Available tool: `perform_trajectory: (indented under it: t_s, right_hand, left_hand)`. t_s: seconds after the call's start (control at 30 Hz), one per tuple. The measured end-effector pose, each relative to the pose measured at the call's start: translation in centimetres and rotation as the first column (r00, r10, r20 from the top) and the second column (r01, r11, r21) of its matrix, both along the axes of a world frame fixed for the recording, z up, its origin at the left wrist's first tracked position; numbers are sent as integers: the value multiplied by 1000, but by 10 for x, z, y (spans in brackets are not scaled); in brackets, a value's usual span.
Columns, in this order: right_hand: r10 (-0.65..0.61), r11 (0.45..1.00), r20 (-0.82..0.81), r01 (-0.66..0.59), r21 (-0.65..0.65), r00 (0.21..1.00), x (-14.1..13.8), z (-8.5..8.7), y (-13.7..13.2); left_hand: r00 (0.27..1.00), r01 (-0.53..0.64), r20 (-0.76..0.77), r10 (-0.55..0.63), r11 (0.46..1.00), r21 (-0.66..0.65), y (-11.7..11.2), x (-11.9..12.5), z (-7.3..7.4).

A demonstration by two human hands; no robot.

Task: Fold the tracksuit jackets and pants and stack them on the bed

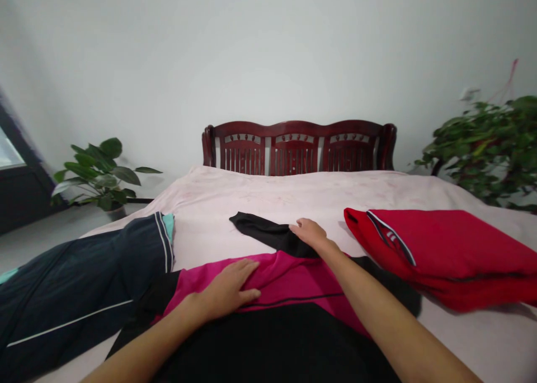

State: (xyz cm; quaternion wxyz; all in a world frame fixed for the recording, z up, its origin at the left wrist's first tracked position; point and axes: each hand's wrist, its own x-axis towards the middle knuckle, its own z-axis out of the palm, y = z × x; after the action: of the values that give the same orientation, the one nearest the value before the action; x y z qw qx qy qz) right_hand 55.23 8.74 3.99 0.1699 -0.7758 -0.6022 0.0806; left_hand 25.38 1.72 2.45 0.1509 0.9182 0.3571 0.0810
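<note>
Pink-sheeted bed (pixel 293 195) carries a magenta-and-black top (pixel 289 285); left hand (pixel 229 293) lies flat on it, fingers together; right hand (pixel 310 233), fingers loosely extended, rests on its black sleeve (pixel 262 231).

bare sheet (pixel 293 195) between navy trousers (pixel 84 282), red garment (pixel 444 254)

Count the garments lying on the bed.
3: navy track trousers at left, a magenta-and-black top in the middle under the left hand and right hand, a folded red jacket at right. Others may be hidden beneath.

No words, numbers or brand names can be read anywhere; the small white mark (pixel 390 236) on the red garment (pixel 453 254) at right is too blurred.
</note>
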Motion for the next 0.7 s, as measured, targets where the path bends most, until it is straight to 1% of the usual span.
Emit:
perform_trajectory:
  t_s: [0.07,0.13,0.17,0.23,0.3,0.33,0.43,0.5,0.57,0.6,0.63,0.7]
  right_hand:
    - [-5,1000,15,5,8,1000,-18,-4,10]
    - [0,1000,19,0,-5,1000,-30,-10,16]
    - [2,1000,15,-2,-13,1000,-33,-14,18]
    - [-3,1000,-8,3,-12,1000,-33,-21,20]
    - [-23,999,-50,24,30,999,-26,-27,20]
    - [-36,997,-79,41,63,996,-21,-29,20]
    - [-72,980,-205,108,168,976,-6,-34,19]
    - [-84,961,-306,159,229,948,0,-37,18]
    - [-77,938,-404,204,280,912,3,-40,15]
    - [-67,927,-449,222,303,891,2,-41,14]
    - [-51,915,-491,237,325,870,1,-42,13]
    - [-2,894,-562,253,370,827,-3,-40,10]
  left_hand:
    - [999,45,-21,-44,999,5,2,23,-13]
    - [998,48,-54,-45,998,48,5,35,-26]
    - [997,42,-68,-37,997,72,6,37,-30]
    - [995,46,-94,-35,992,117,6,31,-34]
    - [989,44,-149,-21,987,152,5,13,-33]
    - [981,24,-193,9,986,167,4,1,-30]
    - [934,-78,-324,148,973,219,8,-42,-19]
    - [910,-129,-344,233,945,299,16,-69,-13]
    - [907,-161,-307,289,910,382,24,-89,-10]
    - [909,-168,-296,294,907,387,27,-95,-11]
    - [913,-167,-295,283,917,363,29,-100,-14]
    - [922,-162,-305,238,953,255,29,-103,-20]
